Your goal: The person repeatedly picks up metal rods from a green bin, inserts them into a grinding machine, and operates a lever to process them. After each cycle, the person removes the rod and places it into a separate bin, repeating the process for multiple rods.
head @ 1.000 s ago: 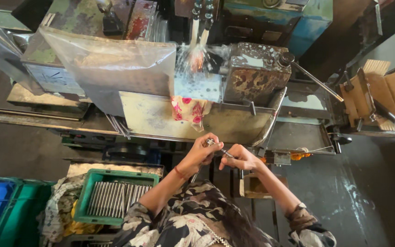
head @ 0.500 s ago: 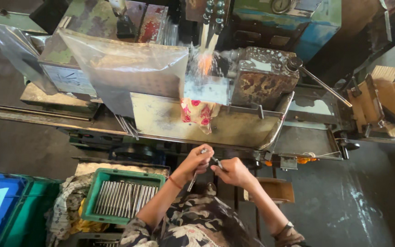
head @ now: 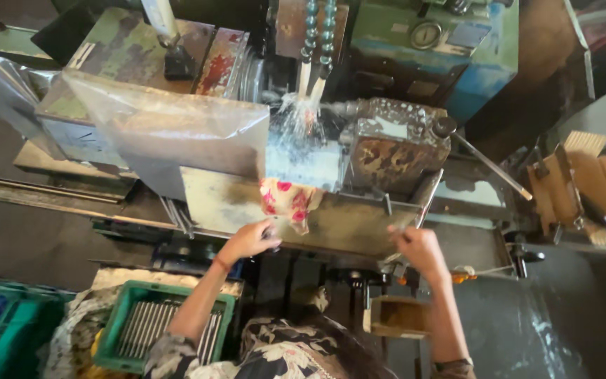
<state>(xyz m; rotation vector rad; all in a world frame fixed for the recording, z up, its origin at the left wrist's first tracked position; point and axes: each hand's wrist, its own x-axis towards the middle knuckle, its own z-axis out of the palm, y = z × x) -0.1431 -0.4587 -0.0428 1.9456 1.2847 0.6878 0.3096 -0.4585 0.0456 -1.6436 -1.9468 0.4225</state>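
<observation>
Left hand [head: 248, 240] pinches a thin metal rod [head: 272, 230] just below the flowered rag [head: 285, 200] on the machine's tray [head: 212, 200]; rod mostly hidden, long axis seemingly pointing right toward the rag. Right hand [head: 419, 247] is closed, right of the rag; contents unclear. Risk: coolant spray [head: 296, 116] above the rag wets the fingers, so the rod could slip.

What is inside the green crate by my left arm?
The green crate holds a row of thin grey metal rods lying side by side. The left forearm covers part of them, so what lies under it cannot be seen.
</observation>
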